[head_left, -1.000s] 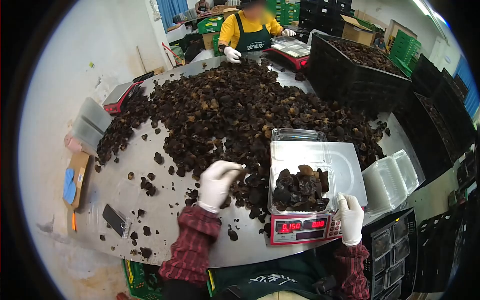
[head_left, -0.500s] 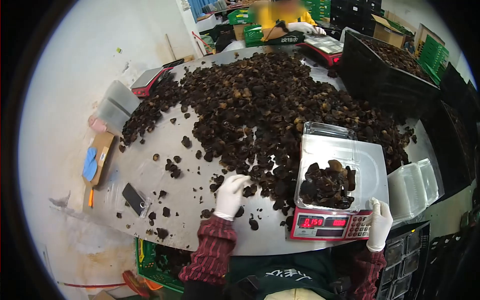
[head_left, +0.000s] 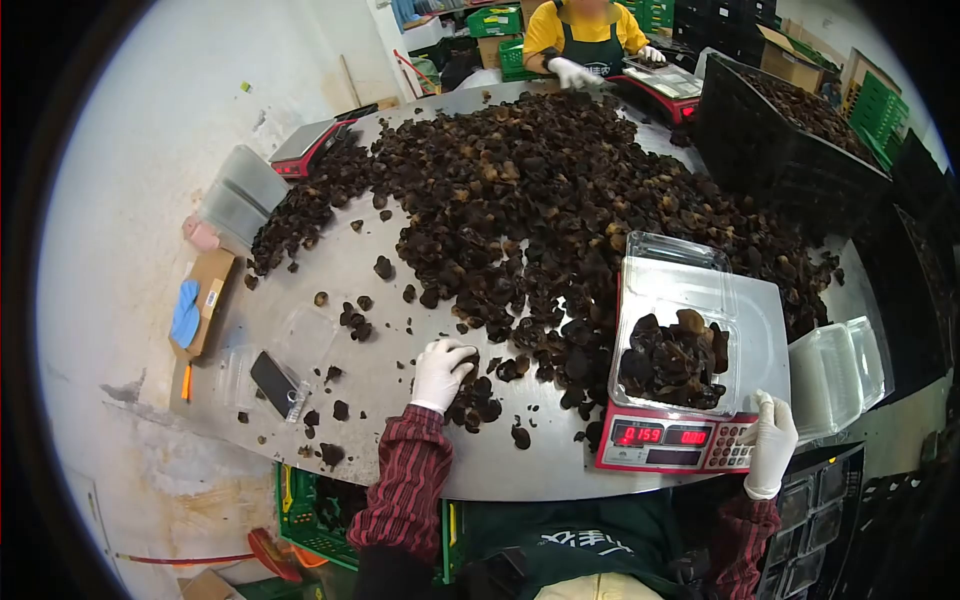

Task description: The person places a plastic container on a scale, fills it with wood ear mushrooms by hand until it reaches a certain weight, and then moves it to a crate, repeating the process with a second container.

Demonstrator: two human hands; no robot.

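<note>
My left hand (head_left: pixel 440 376), in a white glove, rests on the metal table (head_left: pixel 300 440) against a few dark fungus pieces (head_left: pixel 474 402); its fingers curl, and what they hold, if anything, is hidden. On the right, my gloved right hand (head_left: pixel 771 440) touches the front right corner of the red scale (head_left: pixel 655 455), beside its keypad, fingers close together. A clear plastic box (head_left: pixel 729 335) with dark fungus pieces (head_left: pixel 672 362) lies on the scale's plate, its lid side open toward the back. The display reads 0.159. Behind spreads a large fungus pile (head_left: pixel 520 190).
Clear boxes (head_left: pixel 825 380) stand right of the scale. A phone (head_left: pixel 272 384) lies at the left, near a cardboard box (head_left: pixel 212 290). A co-worker (head_left: pixel 590 40) is across the table by another scale (head_left: pixel 655 90). A black crate (head_left: pixel 770 135) stands back right.
My left hand has moved left onto other pieces and its fingers are more curled. My right hand stays at the scale. The co-worker is more upright, one hand now over the pile's edge.
</note>
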